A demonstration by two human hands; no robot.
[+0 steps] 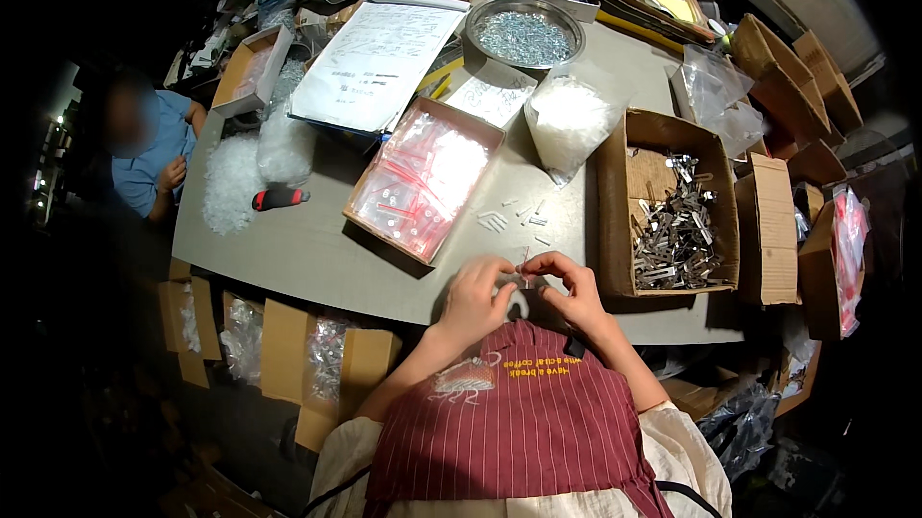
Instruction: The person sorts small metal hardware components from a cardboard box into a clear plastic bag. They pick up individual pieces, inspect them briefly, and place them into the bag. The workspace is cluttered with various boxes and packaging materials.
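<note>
At the near edge of the table, my two hands meet in front of the apron. My left hand (475,289) has its thumb and fingers closed at a small clear plastic bag with a red strip (525,255). My right hand (573,295) pinches the same bag from the other side; its contents are too small to make out. Just beyond lie several small white pieces (492,221). To their left a shallow cardboard box (357,214) holds many clear bags with red strips. Behind the loose pieces stands an open plastic bag of white pieces (573,120).
On the right, a deep cardboard box (615,230) holds metal clips (677,240). A steel bowl (579,30) of small metal parts, a clipboard with papers (375,62) and a red-black tool (279,199) lie farther off. A person in blue (154,158) is at the left.
</note>
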